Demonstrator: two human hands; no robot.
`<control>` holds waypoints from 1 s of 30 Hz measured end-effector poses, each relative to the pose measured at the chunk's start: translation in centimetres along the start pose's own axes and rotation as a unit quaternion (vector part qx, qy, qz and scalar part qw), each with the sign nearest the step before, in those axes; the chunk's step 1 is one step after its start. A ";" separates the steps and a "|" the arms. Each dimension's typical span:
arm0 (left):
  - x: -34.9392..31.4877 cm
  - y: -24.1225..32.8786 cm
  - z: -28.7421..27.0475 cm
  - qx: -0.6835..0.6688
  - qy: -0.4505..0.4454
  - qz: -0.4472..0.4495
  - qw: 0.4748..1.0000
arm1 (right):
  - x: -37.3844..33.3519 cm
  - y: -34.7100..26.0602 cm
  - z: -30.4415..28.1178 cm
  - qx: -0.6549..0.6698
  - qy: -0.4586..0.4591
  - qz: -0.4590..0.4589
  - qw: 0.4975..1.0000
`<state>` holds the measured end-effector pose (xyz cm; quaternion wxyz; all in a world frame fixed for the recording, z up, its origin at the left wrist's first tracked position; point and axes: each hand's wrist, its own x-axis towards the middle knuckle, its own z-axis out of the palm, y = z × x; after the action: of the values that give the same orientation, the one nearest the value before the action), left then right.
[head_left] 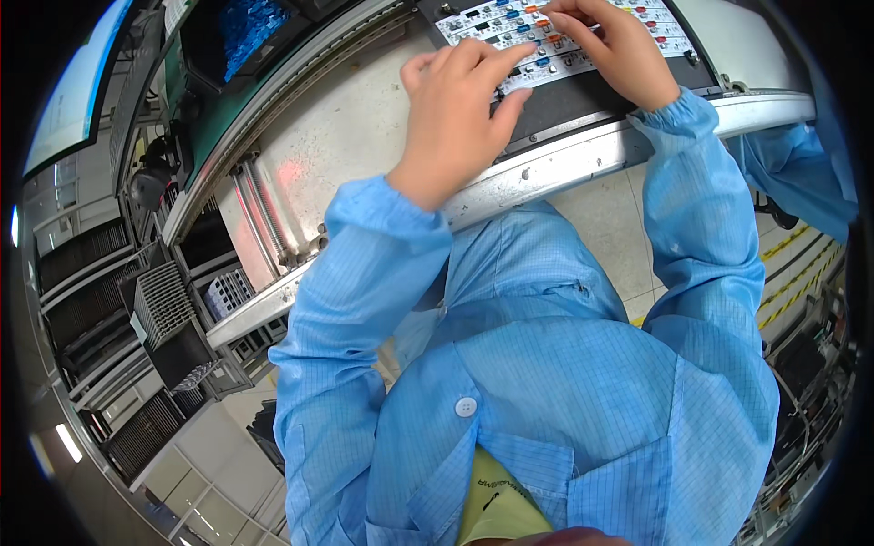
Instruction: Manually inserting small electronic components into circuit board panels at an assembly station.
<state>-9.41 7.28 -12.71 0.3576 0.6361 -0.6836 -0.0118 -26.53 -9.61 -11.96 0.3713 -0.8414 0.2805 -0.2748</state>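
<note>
1. Several rows of tiny coloured parts (543, 63) dotted the white circuit boards (566, 64), which lay in a black tray (583, 104) on the metal counter (355, 118), up at the top of the view.
2. Left hand (460, 123): fingers spread, thumb well apart from the index, whose tip was at the boards. No grip on anything that I could see.
3. Right hand (628, 59): thumb and index curled close over the boards. Couldn't tell whether they'd pinched something.
4. Biggest risk imo: those rows were packed tight, so a dragging fingertip could've knocked a neighbouring part crooked.
5. Both hands covered bits of the boards, so a badly seated part might've been easy to miss.
6. Right cuff (678, 116) sat near the tray's edge; a low wrist could've snagged it and nudged everything.
</note>
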 end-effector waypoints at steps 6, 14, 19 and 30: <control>-5.1 0.5 -3.4 0.098 -0.013 0.005 0.995 | -1.3 -0.9 -1.3 -0.061 -0.015 0.006 0.998; -5.6 0.3 -3.5 0.040 -0.032 0.031 0.998 | -0.4 -2.1 -2.9 -0.145 -0.060 -0.162 0.974; -5.4 0.8 -3.4 0.023 -0.091 0.073 0.993 | 1.1 3.5 -0.1 0.219 0.067 -0.442 0.867; -5.1 0.8 -3.3 0.015 -0.103 0.064 0.993 | -0.8 -1.3 -3.0 -0.186 -0.021 -0.234 0.954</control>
<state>-8.80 13.33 -12.29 0.2761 0.5915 -0.7563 -0.0444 -28.75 -9.74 -9.45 0.1388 -0.9433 0.1138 -0.2791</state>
